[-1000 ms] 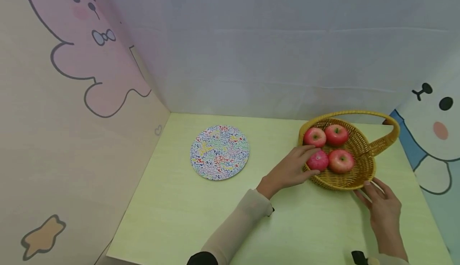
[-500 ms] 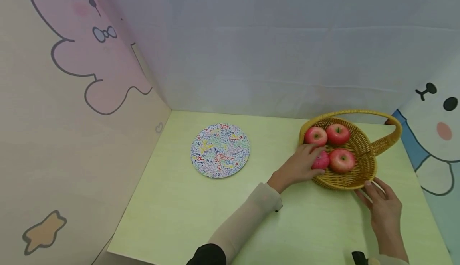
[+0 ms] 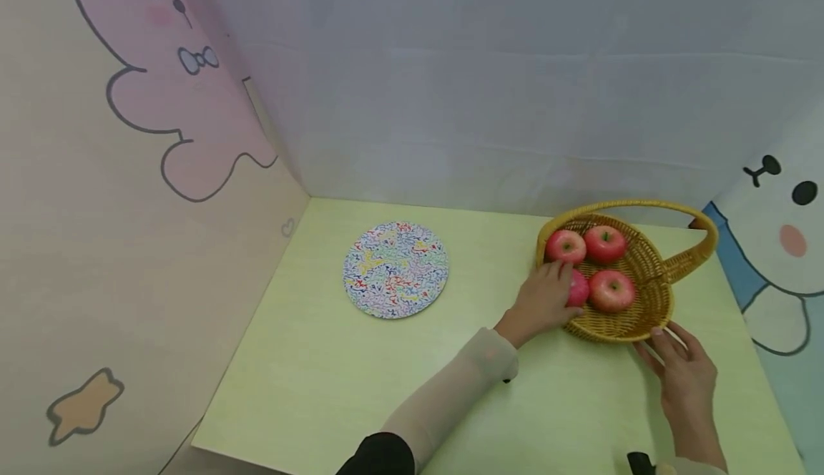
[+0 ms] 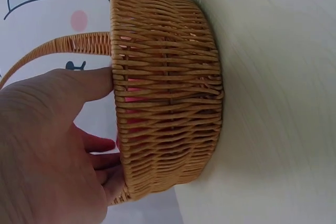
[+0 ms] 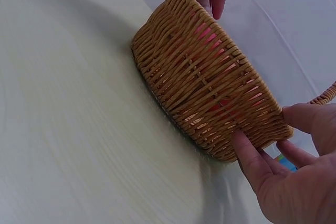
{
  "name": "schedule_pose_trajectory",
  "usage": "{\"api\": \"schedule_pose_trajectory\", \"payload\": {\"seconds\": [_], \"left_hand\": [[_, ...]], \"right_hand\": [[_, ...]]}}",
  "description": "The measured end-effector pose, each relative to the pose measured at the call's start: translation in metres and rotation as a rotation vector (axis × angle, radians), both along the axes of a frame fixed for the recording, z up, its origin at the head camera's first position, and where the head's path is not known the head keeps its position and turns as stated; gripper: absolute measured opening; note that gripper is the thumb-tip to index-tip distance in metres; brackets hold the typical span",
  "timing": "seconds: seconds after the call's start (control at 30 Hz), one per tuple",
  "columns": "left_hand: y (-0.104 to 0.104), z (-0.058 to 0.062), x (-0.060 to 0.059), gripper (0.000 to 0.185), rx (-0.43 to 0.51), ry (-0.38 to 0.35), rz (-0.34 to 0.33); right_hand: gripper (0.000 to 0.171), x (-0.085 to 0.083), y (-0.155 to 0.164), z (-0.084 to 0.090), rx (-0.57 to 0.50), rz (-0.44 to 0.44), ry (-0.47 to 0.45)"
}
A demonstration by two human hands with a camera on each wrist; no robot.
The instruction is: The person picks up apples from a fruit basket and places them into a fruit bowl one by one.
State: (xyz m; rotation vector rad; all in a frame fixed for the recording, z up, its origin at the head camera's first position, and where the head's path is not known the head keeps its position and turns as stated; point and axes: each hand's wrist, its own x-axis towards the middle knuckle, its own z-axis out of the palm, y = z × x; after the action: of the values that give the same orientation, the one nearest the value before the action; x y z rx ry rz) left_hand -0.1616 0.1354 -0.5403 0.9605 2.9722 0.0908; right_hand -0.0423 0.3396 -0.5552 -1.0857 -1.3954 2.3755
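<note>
A woven yellow basket [image 3: 646, 312] with a hoop handle [image 3: 702, 246] stands at the table's right and holds several red apples. My left hand [image 3: 546, 296] reaches over its left rim and grips the near-left apple [image 3: 579, 290], mostly hiding it. Three other apples [image 3: 566, 246] [image 3: 604, 243] [image 3: 611, 290] lie free. My right hand [image 3: 684, 369] rests with straight fingers against the basket's near wall. In the left wrist view, the left hand [image 4: 47, 145] curls over the basket [image 4: 168, 93] rim. In the right wrist view, the right hand [image 5: 294, 182] presses on the basket [image 5: 205, 93] wall.
A round plate [image 3: 395, 269] with a many-coloured squiggle pattern lies flat left of the basket on the pale green table [image 3: 386, 382]. Cartoon-printed walls close in the left, back and right sides. The table's front edge runs near my forearms.
My left hand has slid further over the basket rim and closed round the near-left apple, covering more of it. The right hand and basket have stayed put.
</note>
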Motion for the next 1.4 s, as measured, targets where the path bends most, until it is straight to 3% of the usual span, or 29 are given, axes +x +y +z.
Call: {"api": "schedule_pose_trajectory", "payload": {"seconds": [0.2,0.33,0.5,0.8,1.07,1.4], "left_hand": [[0.011,0.002,0.003,0.090,-0.052,-0.009,0.091],[0.016,0.008,0.007,0.084,-0.090,-0.008,0.139],[0.019,0.010,0.010,0.068,-0.128,0.024,0.163],[0.017,0.008,0.008,0.057,-0.090,0.050,0.166],[0.016,0.002,0.006,0.066,0.007,0.053,0.150],[0.001,0.008,0.005,0.077,0.359,-0.131,0.143]], "right_hand": [[0.062,0.001,0.001,-0.001,0.019,-0.002,-0.012],[0.054,0.002,0.001,-0.003,0.007,0.000,0.012],[0.053,0.002,0.001,-0.004,-0.011,-0.006,0.027],[0.061,0.001,0.000,-0.005,0.002,0.005,0.031],[0.059,0.001,0.000,-0.005,0.005,0.000,0.051],[0.060,0.001,-0.001,-0.006,0.020,-0.013,0.045]]}}
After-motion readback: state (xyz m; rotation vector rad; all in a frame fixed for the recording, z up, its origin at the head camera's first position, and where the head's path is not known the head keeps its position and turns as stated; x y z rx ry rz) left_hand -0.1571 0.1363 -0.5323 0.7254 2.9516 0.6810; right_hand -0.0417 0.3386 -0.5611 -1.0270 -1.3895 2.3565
